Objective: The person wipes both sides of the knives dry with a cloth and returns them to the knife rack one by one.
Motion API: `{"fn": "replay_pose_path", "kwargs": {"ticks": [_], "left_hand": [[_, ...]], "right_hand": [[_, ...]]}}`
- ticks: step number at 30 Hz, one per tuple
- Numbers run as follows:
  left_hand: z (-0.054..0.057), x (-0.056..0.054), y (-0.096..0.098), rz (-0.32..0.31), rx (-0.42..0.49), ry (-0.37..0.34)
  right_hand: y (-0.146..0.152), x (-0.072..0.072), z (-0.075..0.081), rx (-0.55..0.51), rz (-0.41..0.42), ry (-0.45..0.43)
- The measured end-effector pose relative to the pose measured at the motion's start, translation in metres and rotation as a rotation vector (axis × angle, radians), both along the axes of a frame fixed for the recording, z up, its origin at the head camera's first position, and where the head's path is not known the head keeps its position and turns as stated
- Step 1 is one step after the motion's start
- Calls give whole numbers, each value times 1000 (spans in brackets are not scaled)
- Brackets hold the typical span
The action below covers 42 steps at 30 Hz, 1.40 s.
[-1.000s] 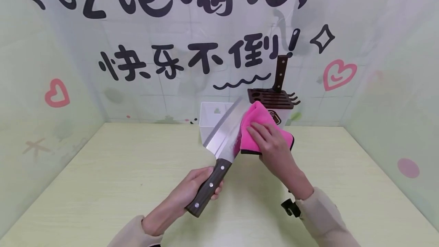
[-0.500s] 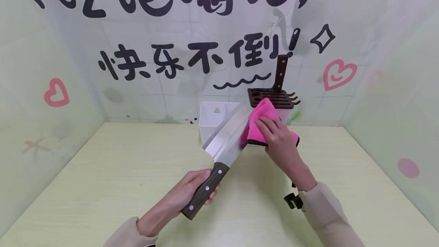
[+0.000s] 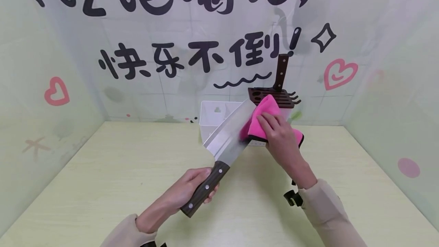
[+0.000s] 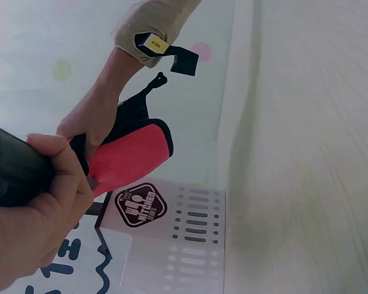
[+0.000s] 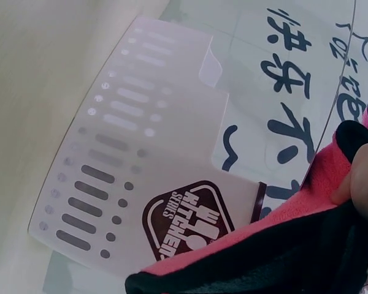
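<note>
A cleaver [image 3: 228, 136] with a broad steel blade points up and to the right in the head view. My left hand [image 3: 183, 190] grips its dark riveted handle [image 3: 207, 186], the thumb lying along the side. A bright pink cloth [image 3: 262, 119] with black edging is folded over the blade's right-hand edge near the far end, hiding part of it. My right hand [image 3: 282, 140] pinches the cloth against the blade. In the left wrist view the dark handle [image 4: 15, 168] sits in my left fingers; in the right wrist view the cloth [image 5: 319, 180] shows its black underside.
Behind the blade stands a white holder [image 5: 129, 110] with slotted vents. Its brown slotted top [image 3: 274, 95] has side hooks and an upright knife handle [image 3: 281, 72]. A white open compartment [image 3: 208, 119] adjoins it. The pale wooden tabletop [image 3: 103, 178] meets printed walls at the back and sides.
My right hand and the cloth have slid up and to the right along the blade. The cleaver has tilted slightly more to the right, its handle end shifting a little left.
</note>
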<state>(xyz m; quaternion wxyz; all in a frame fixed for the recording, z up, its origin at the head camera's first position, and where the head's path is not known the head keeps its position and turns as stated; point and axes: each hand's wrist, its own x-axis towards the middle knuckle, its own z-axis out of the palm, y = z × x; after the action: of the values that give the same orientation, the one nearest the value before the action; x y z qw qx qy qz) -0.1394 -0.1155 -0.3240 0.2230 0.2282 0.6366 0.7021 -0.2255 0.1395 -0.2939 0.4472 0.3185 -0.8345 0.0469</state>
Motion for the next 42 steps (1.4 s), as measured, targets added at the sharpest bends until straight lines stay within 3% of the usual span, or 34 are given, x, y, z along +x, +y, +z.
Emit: {"fn": "replay_pose_path", "kwargs": {"ticks": [7,18,28,36,42], "left_hand": [[-1,0,2,-2,-5,-3],[0,-1,5,13,-19,-17],[0,-4,7,17,-18,-26],[1,-4,7,-18,-38,23],[2,-3,8,-9,-45,28]], "right_hand": [[-9,8,1,85,-12,36],[-26,22,-5,141,40,81],[-42,35,-12,215,186,155],[-47,41,-5,252,265,144],[-46,41,-2,252,243,107]]}}
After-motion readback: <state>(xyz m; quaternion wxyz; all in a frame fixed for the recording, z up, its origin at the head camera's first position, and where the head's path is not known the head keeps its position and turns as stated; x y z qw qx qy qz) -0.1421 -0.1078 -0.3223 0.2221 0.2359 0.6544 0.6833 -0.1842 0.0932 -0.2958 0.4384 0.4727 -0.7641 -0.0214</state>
